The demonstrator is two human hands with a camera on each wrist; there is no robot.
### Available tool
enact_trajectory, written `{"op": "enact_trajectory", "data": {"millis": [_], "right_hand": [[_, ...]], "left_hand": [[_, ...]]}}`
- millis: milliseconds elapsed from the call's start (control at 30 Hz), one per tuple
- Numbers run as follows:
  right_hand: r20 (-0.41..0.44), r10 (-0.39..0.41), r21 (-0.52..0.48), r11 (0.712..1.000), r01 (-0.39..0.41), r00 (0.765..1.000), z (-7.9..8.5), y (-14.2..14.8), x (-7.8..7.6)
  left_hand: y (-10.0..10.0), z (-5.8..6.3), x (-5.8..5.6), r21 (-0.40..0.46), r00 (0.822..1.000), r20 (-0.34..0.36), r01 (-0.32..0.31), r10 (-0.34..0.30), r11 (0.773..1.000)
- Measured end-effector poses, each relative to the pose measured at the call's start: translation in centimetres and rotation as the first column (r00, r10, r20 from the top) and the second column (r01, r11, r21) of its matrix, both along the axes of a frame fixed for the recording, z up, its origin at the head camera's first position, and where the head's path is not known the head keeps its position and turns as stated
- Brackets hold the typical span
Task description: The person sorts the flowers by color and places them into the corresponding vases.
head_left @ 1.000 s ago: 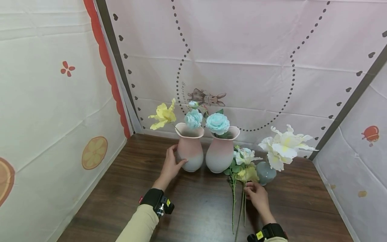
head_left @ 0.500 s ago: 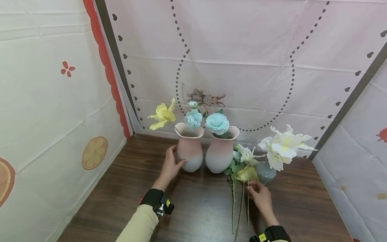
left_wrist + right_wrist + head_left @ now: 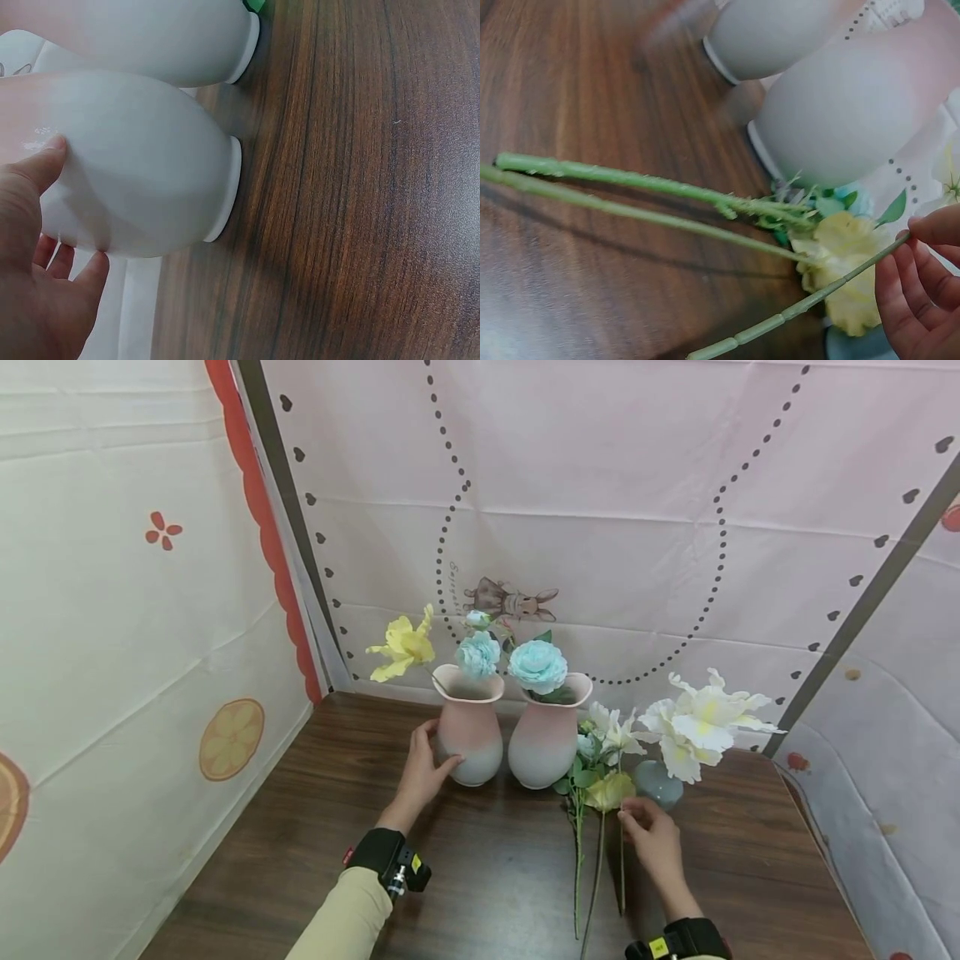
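In the head view, my left hand [image 3: 422,770] holds the side of the left pink-and-white vase [image 3: 469,745]. Its thumb lies on the near face, fingers round the other side, as the left wrist view shows on the vase [image 3: 142,165]. A yellow flower [image 3: 405,647] and light-blue flowers [image 3: 478,653] stand in this vase. My right hand [image 3: 656,852] pinches the thin green stem [image 3: 810,300] of a white flower [image 3: 617,733], between thumb and fingertips. The stem rises over a yellow flower [image 3: 847,262] lying on the table beside a green-stemmed blue flower [image 3: 587,746].
A second pink-and-white vase [image 3: 543,747] with a big light-blue flower [image 3: 537,667] stands close right of the first. Farther right is a small grey-blue vase [image 3: 658,785] with a large white flower [image 3: 705,722]. Printed cloth walls [image 3: 600,527] border the wooden table [image 3: 480,893].
My right hand has moved slightly right and up, drawing the white flower's stem away from the other stems. The left hand stays at its vase.
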State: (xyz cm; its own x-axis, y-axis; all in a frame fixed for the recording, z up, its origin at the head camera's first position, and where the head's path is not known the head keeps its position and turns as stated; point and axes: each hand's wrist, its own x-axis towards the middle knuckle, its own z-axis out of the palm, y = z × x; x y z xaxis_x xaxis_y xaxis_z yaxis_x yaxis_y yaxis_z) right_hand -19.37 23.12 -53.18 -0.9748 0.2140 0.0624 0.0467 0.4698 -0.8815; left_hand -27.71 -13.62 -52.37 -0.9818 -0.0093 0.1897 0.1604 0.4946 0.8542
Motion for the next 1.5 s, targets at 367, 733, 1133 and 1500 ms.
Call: {"op": "enact_trajectory", "data": {"millis": [367,733,1133,1500], "right_hand": [[-0.049,0.022,0.021,1.0,-0.021,0.999,2.7,0.2,-0.5],[-0.089,0.026,0.02,1.0,-0.024,0.996,4.4,0.2,-0.7],[-0.174,0.04,0.093,0.995,-0.024,0.984,5.7,0.5,-1.2],[-0.268,0.045,0.011,0.999,-0.043,0.962,7.1,1.0,-1.7]], "left_hand": [[0.0,-0.4,-0.1,-0.016,0.999,-0.039,-0.009,0.008,1.0],[0.0,-0.2,0.1,0.003,1.0,-0.004,-0.002,0.002,1.0],[0.0,-0.3,0.2,0.002,1.0,-0.002,-0.009,0.009,1.0],[0.1,-0.2,0.2,-0.005,1.0,0.001,-0.019,0.019,1.0]]}}
